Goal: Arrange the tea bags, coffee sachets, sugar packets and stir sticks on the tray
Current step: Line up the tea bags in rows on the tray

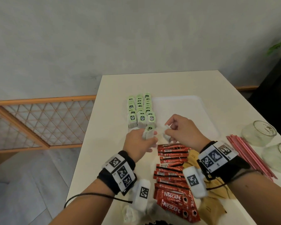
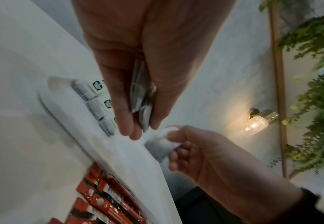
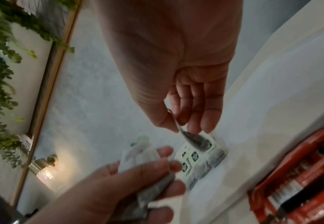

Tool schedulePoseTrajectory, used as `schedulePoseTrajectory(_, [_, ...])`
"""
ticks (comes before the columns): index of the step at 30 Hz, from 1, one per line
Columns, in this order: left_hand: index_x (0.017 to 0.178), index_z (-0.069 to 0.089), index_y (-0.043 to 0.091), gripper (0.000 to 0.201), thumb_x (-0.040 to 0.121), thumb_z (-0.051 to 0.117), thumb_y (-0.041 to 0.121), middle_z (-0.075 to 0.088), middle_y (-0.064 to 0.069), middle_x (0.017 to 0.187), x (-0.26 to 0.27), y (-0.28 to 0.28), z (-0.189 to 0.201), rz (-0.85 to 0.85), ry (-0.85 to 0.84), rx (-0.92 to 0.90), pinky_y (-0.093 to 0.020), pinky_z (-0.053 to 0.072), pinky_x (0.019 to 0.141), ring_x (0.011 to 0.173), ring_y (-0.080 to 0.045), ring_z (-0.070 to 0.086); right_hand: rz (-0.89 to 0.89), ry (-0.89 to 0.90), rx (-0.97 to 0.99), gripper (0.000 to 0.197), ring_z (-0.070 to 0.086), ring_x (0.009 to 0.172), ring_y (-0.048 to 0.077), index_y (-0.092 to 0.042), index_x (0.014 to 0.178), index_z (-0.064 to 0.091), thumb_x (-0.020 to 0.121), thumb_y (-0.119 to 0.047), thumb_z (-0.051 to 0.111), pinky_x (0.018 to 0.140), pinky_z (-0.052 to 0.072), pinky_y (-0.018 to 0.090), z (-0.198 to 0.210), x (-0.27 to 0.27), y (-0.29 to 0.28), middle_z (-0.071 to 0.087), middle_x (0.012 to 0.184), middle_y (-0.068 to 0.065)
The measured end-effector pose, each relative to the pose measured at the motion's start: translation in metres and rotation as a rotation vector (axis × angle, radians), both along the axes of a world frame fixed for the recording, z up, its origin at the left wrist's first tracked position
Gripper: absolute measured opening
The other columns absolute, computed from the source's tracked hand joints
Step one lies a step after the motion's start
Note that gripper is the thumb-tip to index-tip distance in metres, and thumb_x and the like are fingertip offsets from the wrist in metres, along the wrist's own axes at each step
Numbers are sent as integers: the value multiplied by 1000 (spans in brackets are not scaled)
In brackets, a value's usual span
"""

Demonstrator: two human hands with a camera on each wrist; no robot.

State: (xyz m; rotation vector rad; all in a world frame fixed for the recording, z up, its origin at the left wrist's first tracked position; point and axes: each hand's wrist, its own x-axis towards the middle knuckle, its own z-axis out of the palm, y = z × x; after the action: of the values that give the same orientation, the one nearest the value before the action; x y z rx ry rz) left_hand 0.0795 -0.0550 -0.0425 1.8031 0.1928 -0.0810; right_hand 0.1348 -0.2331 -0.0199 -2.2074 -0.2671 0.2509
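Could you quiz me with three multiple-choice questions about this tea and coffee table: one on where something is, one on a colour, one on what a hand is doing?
1. Where on the tray are the rows of tea bags?
A. left part
B. right part
C. under the glass jars

2. What colour are the coffee sachets?
A. blue
B. red
C. yellow

3. What is the left hand doing?
A. lying flat on the table
B. gripping tea bags
C. holding stir sticks

Answers: 1 A, the rows fill the tray's left part. 2 B, red wrappers lie near the person. 3 B, fingers curl round green-tagged bags.
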Motion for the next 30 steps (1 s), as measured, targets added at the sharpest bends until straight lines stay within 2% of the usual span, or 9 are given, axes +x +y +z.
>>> schedulePoseTrajectory(5, [81,72,0,14,79,75,14,67,-16,75,8,-5,4,-7,-84,53,-44,60,69,65,-14,62,49,131,166,12,67,56,18,-14,97,58,88,-8,61,60,59,32,-4,3,27,69,67,9])
schedulePoseTrajectory(7, [82,71,-2,14,82,72,12,68,-19,78,13,1,4,22,-88,60,-44,60,69,66,-14,63,52,210,278,11,66,62,21,-10,100,60,90,-7,61,66,59,35,-3,7,33,70,72,11])
schedulePoseTrajectory(11, [83,73,2,7,82,72,9,71,-18,81,22,20,-2,81,-46,5,-40,62,67,70,-19,68,151,353,409,20,69,76,22,-3,110,63,91,2,58,76,59,29,-5,17,37,71,86,16])
schedulePoseTrajectory(13, [80,74,8,2,80,73,7,72,-13,77,25,27,-8,80,11,-31,-38,62,66,72,-20,69,159,342,372,18,69,71,20,-1,108,65,93,2,56,69,58,25,-12,23,39,71,85,16])
schedulePoseTrajectory(15, [76,74,13,9,80,71,6,71,-9,74,27,33,-14,87,72,-65,-37,62,65,75,-21,70,138,294,275,12,64,61,16,0,101,68,94,-3,58,59,56,24,-22,30,43,68,77,13])
schedulePoseTrajectory(17, [85,75,14,9,83,70,7,72,-10,81,29,40,-20,151,127,-156,-36,61,65,78,-24,72,124,213,112,9,57,55,12,-6,93,71,93,-12,64,53,51,22,-36,39,48,65,69,5])
schedulePoseTrajectory(20, [97,70,7,11,87,66,5,72,-16,88,32,52,-24,271,199,-309,-35,61,64,79,-30,73,147,85,-91,9,52,60,6,-21,80,70,87,-25,71,57,40,13,-51,54,56,62,70,-5])
schedulePoseTrajectory(23, [98,65,5,8,91,61,7,71,-17,92,36,65,-25,290,242,-406,-35,61,68,81,-29,73,167,36,-110,9,52,68,4,-23,78,69,86,-26,73,60,37,5,-58,68,65,64,75,-6])
schedulePoseTrajectory(30, [107,64,4,25,93,47,-8,70,-19,107,38,78,-28,144,285,-519,-34,60,83,100,-26,70,75,-23,-93,12,52,63,4,-20,77,65,85,-23,74,62,39,19,-66,88,77,57,67,-11])
